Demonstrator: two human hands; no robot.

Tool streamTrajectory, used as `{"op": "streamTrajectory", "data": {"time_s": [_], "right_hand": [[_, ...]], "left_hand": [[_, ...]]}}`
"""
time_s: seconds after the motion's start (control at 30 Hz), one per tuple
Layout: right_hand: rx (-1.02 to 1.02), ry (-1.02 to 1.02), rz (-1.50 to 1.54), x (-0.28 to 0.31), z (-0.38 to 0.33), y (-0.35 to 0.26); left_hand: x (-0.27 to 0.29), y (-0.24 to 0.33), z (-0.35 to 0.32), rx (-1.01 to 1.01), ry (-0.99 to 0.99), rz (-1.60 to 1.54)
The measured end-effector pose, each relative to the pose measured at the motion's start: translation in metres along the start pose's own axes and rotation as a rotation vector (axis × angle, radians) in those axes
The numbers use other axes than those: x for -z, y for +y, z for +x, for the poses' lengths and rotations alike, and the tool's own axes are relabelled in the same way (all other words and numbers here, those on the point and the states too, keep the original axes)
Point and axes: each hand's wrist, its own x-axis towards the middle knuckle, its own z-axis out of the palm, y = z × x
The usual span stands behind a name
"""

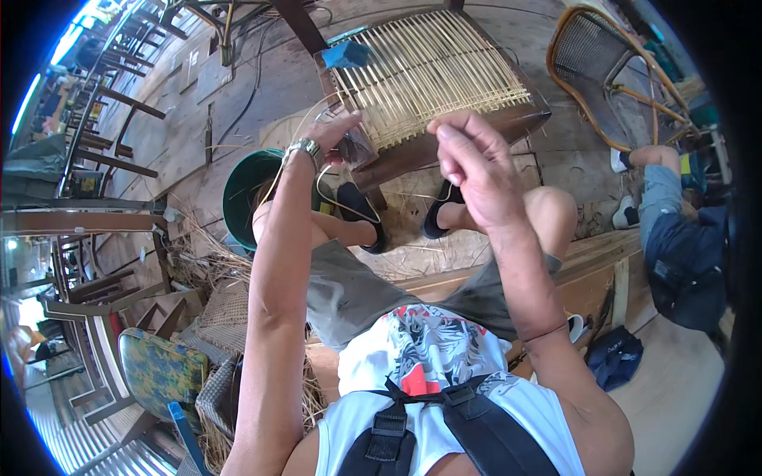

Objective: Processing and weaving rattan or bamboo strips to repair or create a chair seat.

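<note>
A dark wooden chair frame (pixel 476 131) stands in front of my knees, its seat part-woven with pale cane strips (pixel 429 67). My left hand (pixel 337 135), with a metal watch on the wrist, rests at the seat's near left corner and touches the weave. A thin cane strand (pixel 295 139) loops from that corner past my left wrist and down toward my foot. My right hand (pixel 468 163) is raised above the frame's front rail, fingers pinched together; the strand between them is too thin to see clearly.
A green bucket (pixel 238 198) sits on the wooden floor by my left leg, with loose cane scraps (pixel 206 254) beside it. A rattan chair (pixel 603 71) stands at upper right. Another person (pixel 675 238) sits on the right. Wooden chair frames (pixel 103 119) crowd the left.
</note>
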Motion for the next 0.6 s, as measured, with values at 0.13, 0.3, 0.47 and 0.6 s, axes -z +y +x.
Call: {"op": "streamTrajectory", "data": {"time_s": [0.13, 0.3, 0.47, 0.6], "right_hand": [[0.032, 0.070, -0.090, -0.003, -0.019, 0.030], [0.125, -0.125, -0.528, -0.008, -0.059, 0.084], [-0.113, -0.207, -0.617, 0.035, -0.090, 0.072], [-0.120, -0.114, -0.658, 0.069, -0.107, 0.092]], "left_hand": [[0.008, -0.051, -0.023, -0.147, 0.375, 0.154], [-0.014, -0.042, -0.211, -0.547, -0.319, -1.075], [0.167, -0.096, -0.217, -0.191, -0.094, -1.024], [0.431, -0.098, -0.205, -0.113, 0.235, -0.367]]}}
